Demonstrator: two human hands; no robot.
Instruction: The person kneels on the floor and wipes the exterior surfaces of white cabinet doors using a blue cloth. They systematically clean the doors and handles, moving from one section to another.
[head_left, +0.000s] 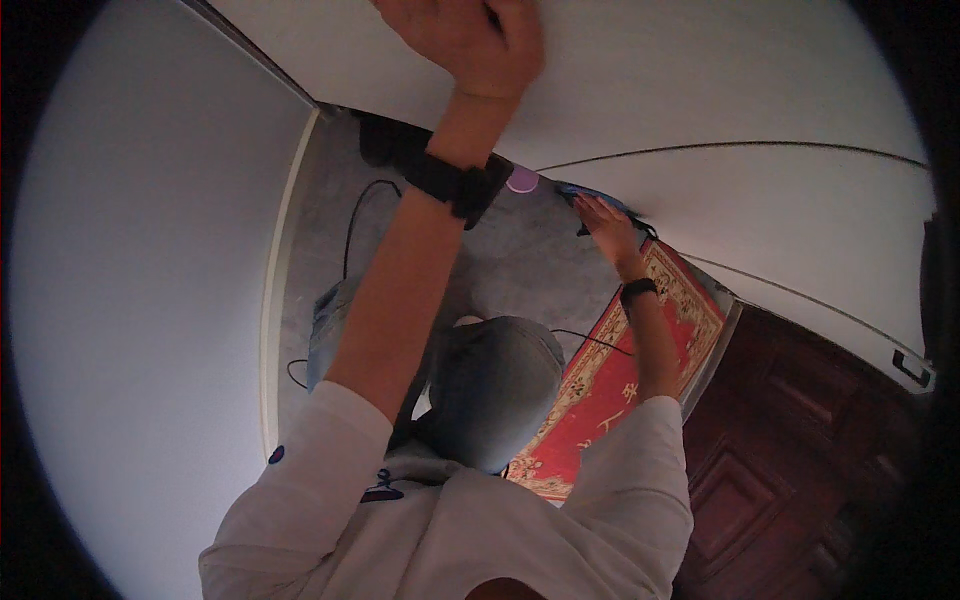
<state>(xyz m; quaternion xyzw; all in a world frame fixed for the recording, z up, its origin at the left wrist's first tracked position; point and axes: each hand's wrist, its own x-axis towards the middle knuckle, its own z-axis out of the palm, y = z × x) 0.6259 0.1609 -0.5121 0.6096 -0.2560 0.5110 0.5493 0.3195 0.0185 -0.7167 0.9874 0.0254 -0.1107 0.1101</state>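
Note:
My left hand (480, 41) is raised at the top of the view, over a large pale panel (697, 82); its fingers are partly cut off by the frame edge, so whether it holds anything is hidden. A black strap with a dark device (465, 187) sits round the left wrist. Lower and to the right, my right hand (609, 229) reaches down with extended fingers by a blue item (592, 193) at the panel's bottom edge. Whether the fingers grip the item cannot be told. A black band (639, 291) is on the right wrist.
A red patterned mat (607, 405) lies on the grey floor (525, 262) beside a dark red panelled door (750, 465). A pale wall (150, 262) stands at left. Dark objects (379, 139) and a purple round thing (523, 180) lie by the panel; a black cable (349, 232) runs nearby.

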